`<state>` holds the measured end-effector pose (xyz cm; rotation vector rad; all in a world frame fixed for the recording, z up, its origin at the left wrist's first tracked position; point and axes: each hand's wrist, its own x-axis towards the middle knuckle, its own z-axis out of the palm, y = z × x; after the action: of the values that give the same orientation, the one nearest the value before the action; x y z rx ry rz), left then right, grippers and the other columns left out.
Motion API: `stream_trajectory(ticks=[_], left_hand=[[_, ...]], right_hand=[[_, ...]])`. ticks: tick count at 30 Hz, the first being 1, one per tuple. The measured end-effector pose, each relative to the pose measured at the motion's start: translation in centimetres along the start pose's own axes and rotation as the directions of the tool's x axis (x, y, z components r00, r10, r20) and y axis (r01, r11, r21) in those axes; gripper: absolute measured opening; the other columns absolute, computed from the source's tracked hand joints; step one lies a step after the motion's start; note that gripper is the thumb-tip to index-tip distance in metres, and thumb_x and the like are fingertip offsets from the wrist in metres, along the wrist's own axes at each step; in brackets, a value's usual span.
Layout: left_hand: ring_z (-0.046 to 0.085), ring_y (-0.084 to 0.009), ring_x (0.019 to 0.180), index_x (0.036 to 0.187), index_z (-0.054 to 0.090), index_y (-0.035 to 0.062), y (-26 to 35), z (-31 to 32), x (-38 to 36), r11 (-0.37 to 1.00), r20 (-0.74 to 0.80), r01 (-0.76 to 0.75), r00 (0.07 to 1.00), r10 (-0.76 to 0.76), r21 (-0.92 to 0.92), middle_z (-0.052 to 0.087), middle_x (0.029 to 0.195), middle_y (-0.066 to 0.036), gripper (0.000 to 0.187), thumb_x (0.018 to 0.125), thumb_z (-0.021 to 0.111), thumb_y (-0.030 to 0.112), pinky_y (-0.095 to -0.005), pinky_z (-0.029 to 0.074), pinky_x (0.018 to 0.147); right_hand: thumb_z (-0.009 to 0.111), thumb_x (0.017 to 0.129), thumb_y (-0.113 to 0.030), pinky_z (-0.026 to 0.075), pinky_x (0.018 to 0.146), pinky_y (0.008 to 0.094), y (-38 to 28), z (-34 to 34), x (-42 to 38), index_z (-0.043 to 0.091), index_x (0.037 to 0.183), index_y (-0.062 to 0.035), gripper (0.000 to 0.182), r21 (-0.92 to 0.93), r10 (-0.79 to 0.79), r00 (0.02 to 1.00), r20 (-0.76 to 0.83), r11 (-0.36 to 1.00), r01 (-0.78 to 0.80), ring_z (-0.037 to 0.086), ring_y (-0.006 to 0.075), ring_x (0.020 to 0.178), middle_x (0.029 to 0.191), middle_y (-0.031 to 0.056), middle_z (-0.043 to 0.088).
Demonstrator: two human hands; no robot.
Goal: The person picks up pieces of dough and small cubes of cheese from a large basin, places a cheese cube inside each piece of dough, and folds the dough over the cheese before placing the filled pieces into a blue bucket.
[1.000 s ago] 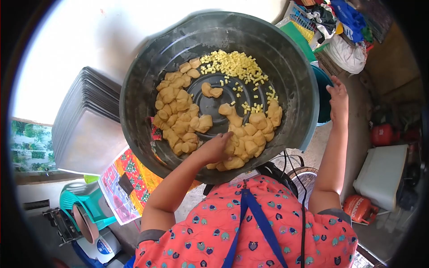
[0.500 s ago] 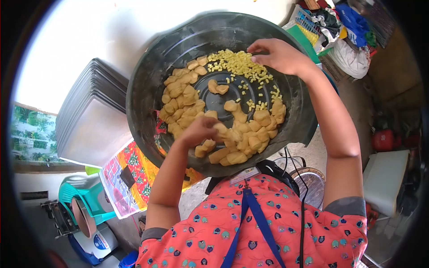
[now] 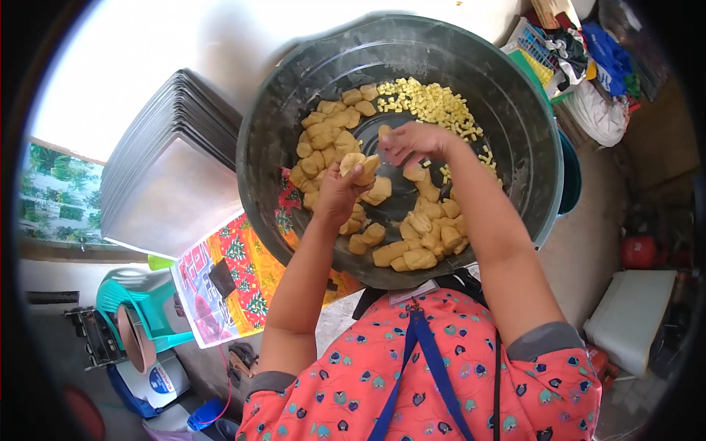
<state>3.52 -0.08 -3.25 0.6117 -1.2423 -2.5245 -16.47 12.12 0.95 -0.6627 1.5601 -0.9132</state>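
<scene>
Above the left part of a large black basin (image 3: 515,213), my left hand (image 3: 340,192) is closed on a piece of tan dough (image 3: 358,166), its thumb on top. My right hand (image 3: 418,142) reaches across over the basin's middle, fingers pointing left towards that dough and blurred by motion. Right at its fingertips shows another dough lump (image 3: 384,131), partly covered by the hand. Small yellow cubes (image 3: 434,103) are heaped at the far side of the basin. Many dough pieces (image 3: 323,132) line the left side, and more dough portions (image 3: 423,234) cluster at the near right.
Left of the basin leans a stack of flat metal trays (image 3: 169,162). Beneath it a patterned cloth (image 3: 235,287) covers a surface. A teal plastic chair (image 3: 140,316) stands lower left. At right are a white box (image 3: 632,316) and a white plastic bag (image 3: 599,114).
My left hand has lifted a dough piece from the near cluster. My right hand has come from the yellow cubes to the basin's middle. The view has shifted, so the basin sits farther right.
</scene>
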Motion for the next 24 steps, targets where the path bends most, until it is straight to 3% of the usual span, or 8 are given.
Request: stream_trajectory(ticks=[3,5,6,9,13,16,19,24], left_hand=[[0.062,-0.0186,0.088,0.110,0.048,0.0066,-0.9,0.7,0.3,1.000,-0.062,-0.016,0.998,0.016,0.006,0.059,0.102,-0.008,0.034,0.083,0.067,0.012,-0.0323,0.054,0.074],[0.062,-0.0188,0.087,0.108,0.047,0.0065,-1.8,0.6,0.8,0.998,-0.118,-0.018,0.993,0.025,0.063,0.058,0.100,-0.008,0.032,0.083,0.067,0.011,-0.0324,0.054,0.074],[0.062,-0.0184,0.087,0.107,0.047,0.0066,-2.3,0.3,1.1,0.997,-0.115,-0.046,0.992,0.053,0.057,0.058,0.099,-0.008,0.032,0.083,0.067,0.012,-0.0320,0.054,0.073],[0.062,-0.0174,0.084,0.105,0.047,0.0071,-2.6,-0.9,1.9,0.994,-0.156,-0.112,0.981,0.113,0.012,0.058,0.097,-0.006,0.030,0.084,0.067,0.015,-0.0307,0.053,0.071],[0.061,-0.0175,0.081,0.102,0.047,0.0083,-1.6,-3.1,2.2,0.987,-0.258,-0.103,0.964,0.068,-0.123,0.059,0.096,-0.006,0.028,0.085,0.066,0.021,-0.0302,0.052,0.068],[0.061,-0.0196,0.085,0.106,0.050,0.0069,-1.0,-3.1,2.1,0.973,-0.212,-0.015,0.977,-0.036,-0.232,0.061,0.098,-0.007,0.027,0.088,0.063,0.022,-0.0325,0.052,0.073],[0.061,-0.0194,0.088,0.110,0.052,0.0043,-1.2,-1.6,1.4,0.952,-0.049,0.091,0.993,-0.109,-0.293,0.061,0.100,-0.007,0.030,0.088,0.062,0.021,-0.0323,0.051,0.078],[0.060,-0.0160,0.091,0.108,0.055,0.0019,-2.2,-1.0,1.6,0.998,-0.012,-0.019,1.000,0.018,-0.066,0.061,0.101,-0.006,0.027,0.088,0.063,0.018,-0.0314,0.049,0.081]], right_hand=[[0.068,0.079,-0.043,0.050,0.076,0.0283,0.9,4.3,-1.0,0.056,0.115,-0.0026,0.055,-0.011,-0.210,0.978,-0.003,0.978,0.210,0.057,0.0136,0.089,0.106,0.0079,0.059],[0.074,0.075,-0.032,0.051,0.067,0.0280,2.8,5.1,0.5,0.059,0.107,-0.0008,0.046,-0.134,-0.285,0.942,-0.176,0.955,0.263,0.061,0.0153,0.077,0.086,0.0064,0.063],[0.074,0.075,-0.027,0.050,0.064,0.0260,2.9,5.3,0.1,0.061,0.101,0.0001,0.040,-0.257,-0.308,0.915,-0.261,0.936,0.241,0.061,0.0138,0.074,0.080,0.0056,0.063],[0.072,0.076,-0.018,0.049,0.060,0.0236,2.9,5.3,-2.2,0.061,0.089,0.0011,0.026,-0.015,-0.203,0.941,-0.272,0.978,0.207,0.061,0.0119,0.068,0.074,0.0055,0.063],[0.069,0.077,-0.014,0.051,0.064,0.0284,1.8,3.8,-5.6,0.062,0.090,0.0011,0.021,-0.342,0.040,0.999,-0.019,0.939,-0.044,0.064,0.0168,0.072,0.079,0.0098,0.065],[0.066,0.076,-0.012,0.051,0.071,0.0335,4.1,1.3,-4.3,0.065,0.090,-0.0002,0.019,-0.550,-0.105,0.941,-0.321,0.829,-0.096,0.065,0.0231,0.080,0.084,0.0128,0.067],[0.063,0.075,-0.010,0.049,0.076,0.0371,4.9,-0.7,-2.7,0.067,0.091,-0.0030,0.018,-0.448,-0.132,0.709,-0.693,0.849,-0.280,0.064,0.0288,0.086,0.090,0.0144,0.067],[0.059,0.075,-0.002,0.050,0.079,0.0385,8.5,0.3,0.0,0.067,0.094,-0.0088,0.021,-0.676,-0.228,0.788,-0.572,0.676,-0.295,0.061,0.0290,0.096,0.101,0.0120,0.064]])
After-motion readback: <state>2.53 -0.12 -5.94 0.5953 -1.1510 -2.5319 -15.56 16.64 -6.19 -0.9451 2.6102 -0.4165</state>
